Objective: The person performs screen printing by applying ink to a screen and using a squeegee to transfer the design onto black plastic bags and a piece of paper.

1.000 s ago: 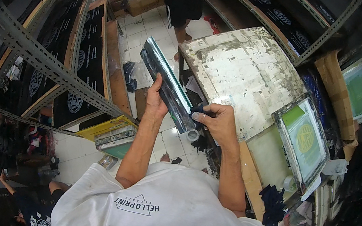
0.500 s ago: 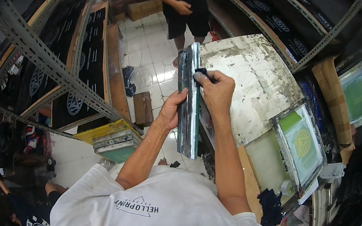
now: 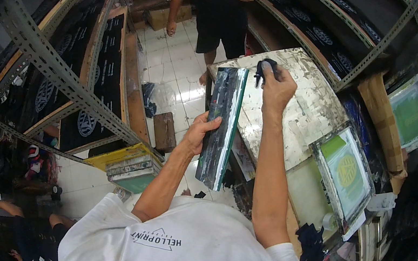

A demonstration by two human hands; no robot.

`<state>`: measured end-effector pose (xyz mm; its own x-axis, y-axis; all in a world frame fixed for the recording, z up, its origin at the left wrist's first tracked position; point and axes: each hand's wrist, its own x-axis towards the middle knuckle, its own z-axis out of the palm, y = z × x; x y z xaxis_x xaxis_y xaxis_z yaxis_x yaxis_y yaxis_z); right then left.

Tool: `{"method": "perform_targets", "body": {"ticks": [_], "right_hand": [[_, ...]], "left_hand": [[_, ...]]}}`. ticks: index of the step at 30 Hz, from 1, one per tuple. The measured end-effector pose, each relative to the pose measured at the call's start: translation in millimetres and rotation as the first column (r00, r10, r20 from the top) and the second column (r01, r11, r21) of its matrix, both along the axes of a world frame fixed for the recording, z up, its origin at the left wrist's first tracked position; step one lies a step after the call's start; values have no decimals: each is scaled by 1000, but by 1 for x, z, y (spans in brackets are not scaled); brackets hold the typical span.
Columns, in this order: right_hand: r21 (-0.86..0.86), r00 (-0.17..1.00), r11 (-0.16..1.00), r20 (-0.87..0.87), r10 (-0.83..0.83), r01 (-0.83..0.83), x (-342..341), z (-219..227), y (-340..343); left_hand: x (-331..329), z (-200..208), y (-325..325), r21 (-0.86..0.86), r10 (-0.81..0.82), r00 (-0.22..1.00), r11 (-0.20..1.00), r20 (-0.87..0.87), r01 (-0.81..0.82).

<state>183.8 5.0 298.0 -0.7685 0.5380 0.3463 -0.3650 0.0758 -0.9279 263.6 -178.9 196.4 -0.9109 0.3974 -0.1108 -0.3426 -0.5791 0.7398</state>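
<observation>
A long screen-printing squeegee (image 3: 218, 132), dark with ink smears, a white-smeared strip and a green edge, is upright in the grip of my left hand (image 3: 202, 134). The thumb lies across its face and the other fingers go behind it. Up and to the right, apart from the squeegee, my right hand (image 3: 278, 89) pinches a bunched black cloth (image 3: 265, 69) above the stained white table (image 3: 305, 110).
A screen frame (image 3: 343, 171) with a green and yellow print area leans at the table's right edge. Metal racks (image 3: 65, 69) with black printed fabric stand at the left. Beyond the table stands a person in black (image 3: 214, 11). Stacked frames (image 3: 131, 170) sit lower left.
My right hand has moved off the squeegee, up and right, with the black cloth. The squeegee has turned to show more of its broad face. The person beyond has shifted right, one arm now lowered.
</observation>
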Motion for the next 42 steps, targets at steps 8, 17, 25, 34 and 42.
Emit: {"method": "perform_targets", "body": {"ticks": [8,17,25,34,42], "right_hand": [[-152,927,923,77,368,-354,18,-22,-10],[6,945,949,85,315,-316,15,-25,-18],[82,888,891,165,430,-447,32,-44,-36],[117,825,843,312,470,-525,51,-74,-40],[122,737,788,462,494,-604,75,-91,-35]], "left_hand": [[5,11,-1,-143,116,991,982,-68,-125],[17,18,9,-244,294,934,909,-204,-339],[17,14,12,-146,436,899,887,-53,-439],[5,13,8,-140,591,802,804,87,-577],[-11,4,-13,-161,692,682,720,235,-675]]}}
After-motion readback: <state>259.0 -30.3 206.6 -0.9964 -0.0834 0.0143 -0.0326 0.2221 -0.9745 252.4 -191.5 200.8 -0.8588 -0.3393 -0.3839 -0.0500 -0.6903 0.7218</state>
